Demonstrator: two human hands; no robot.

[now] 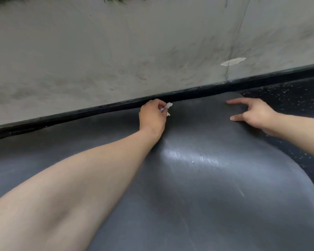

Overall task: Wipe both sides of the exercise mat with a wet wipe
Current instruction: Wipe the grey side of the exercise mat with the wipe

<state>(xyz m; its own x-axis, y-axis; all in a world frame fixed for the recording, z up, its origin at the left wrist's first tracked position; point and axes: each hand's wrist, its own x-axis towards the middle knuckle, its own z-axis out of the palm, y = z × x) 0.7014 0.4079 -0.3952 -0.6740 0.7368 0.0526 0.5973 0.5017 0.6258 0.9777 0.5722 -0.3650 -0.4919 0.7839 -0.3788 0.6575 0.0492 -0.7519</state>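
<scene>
Item: exercise mat (198,187); dark grey, ribbed surface; laid flat on a speckled dark floor (297,98); its long axis runs from the wearer outward to the base of the wall (116,51); its far short edge lies against the black skirting strip (80,116) at the wall's foot; its right-hand far corner sits just beyond the right hand.

Item: wet wipe (166,109); white, crumpled small; pinched in the left hand (152,115); only tufts show past the fingers; held at the mat's far edge, close to the skirting; whether the wipe actually touches the mat here is hard to tell from this angle, though it looks to be at or just above the surface.

Item: left hand; fingers curled round the wipe, thumb closing the pinch; forearm stretched along the mat's long axis; the nearer hand to the mat's centre line.

Item: right hand (252,113); fingers spread and fairly straight, holding nothing; index and thumb tips pressed on the mat near its far right corner, apparently steadying it.

Relation governing the coming move: the whole unwiped length of the mat lies on the near side of the wipe, toward the wearer; a stroke from here would likely pull back along the long axis, or sideways along the far edge toward the right hand.

Item: pale scrap (233,61); on the wall, above the skirting, well apart from both hands.
</scene>
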